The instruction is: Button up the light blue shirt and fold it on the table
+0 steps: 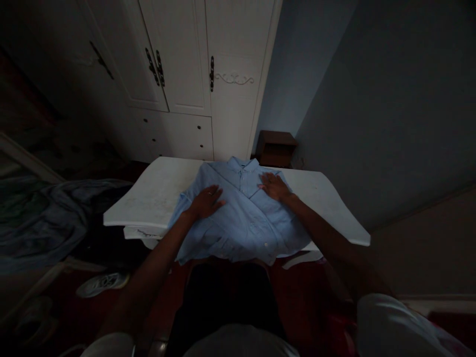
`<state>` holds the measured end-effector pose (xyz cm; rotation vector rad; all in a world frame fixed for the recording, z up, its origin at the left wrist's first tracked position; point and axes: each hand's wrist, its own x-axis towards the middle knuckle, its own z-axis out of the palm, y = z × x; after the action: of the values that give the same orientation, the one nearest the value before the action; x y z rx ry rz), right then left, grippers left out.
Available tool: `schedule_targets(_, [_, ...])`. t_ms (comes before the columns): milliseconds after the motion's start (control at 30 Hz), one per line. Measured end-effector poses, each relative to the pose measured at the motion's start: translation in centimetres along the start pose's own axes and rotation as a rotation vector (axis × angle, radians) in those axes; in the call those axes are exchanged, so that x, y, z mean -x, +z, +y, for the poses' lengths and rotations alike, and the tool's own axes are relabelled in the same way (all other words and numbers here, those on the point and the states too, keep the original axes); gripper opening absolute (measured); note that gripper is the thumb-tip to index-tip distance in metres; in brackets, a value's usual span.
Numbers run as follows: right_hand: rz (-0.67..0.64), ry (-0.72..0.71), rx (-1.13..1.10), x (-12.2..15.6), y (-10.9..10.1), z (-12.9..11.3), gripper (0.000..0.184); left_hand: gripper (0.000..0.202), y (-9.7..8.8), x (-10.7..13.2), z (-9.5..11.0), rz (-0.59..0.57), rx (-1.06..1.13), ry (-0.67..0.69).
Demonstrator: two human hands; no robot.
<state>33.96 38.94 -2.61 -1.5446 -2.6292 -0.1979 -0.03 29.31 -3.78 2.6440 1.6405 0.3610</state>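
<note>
A light blue button-up shirt [241,218] lies spread on a white table [145,193], its collar at the far edge and its lower hem hanging over the near edge. The sleeves look folded across the front. My left hand [207,201] rests on the left part of the shirt, fingers stretched and slightly spread, with a ring on one finger. Near the collar on the right side, my right hand [274,186] lies flat on the cloth with its fingers apart. Neither hand grips the fabric.
Behind the table stands a white wardrobe [178,59] with dark handles, and a small brown cabinet [277,148] beside it. Crumpled clothes [55,218] lie at the left. A shoe [102,284] is on the red floor. A grey wall [401,109] rises at the right.
</note>
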Motion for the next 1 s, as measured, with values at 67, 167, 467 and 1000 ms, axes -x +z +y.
schedule_targets(67, [0.018, -0.029, -0.019, 1.5, -0.4, -2.2, 0.064, 0.066, 0.1, 0.0, 0.0, -0.009, -0.020, 0.007])
schedule_targets(167, [0.016, -0.062, -0.071, 4.0, -0.3, -4.9, 0.063, 0.070, 0.1, 0.0, 0.0, -0.023, -0.029, 0.013])
schedule_targets(467, [0.183, 0.015, -0.246, 6.9, -1.8, -7.4, 0.054, 0.065, 0.0, 0.0, 0.0, 0.032, 0.014, 0.012])
schedule_targets(1000, [0.211, 0.655, -0.635, 23.7, -0.7, -11.9, 0.044, 0.056, 0.1, 0.2, -0.1, 0.091, 0.100, -0.020])
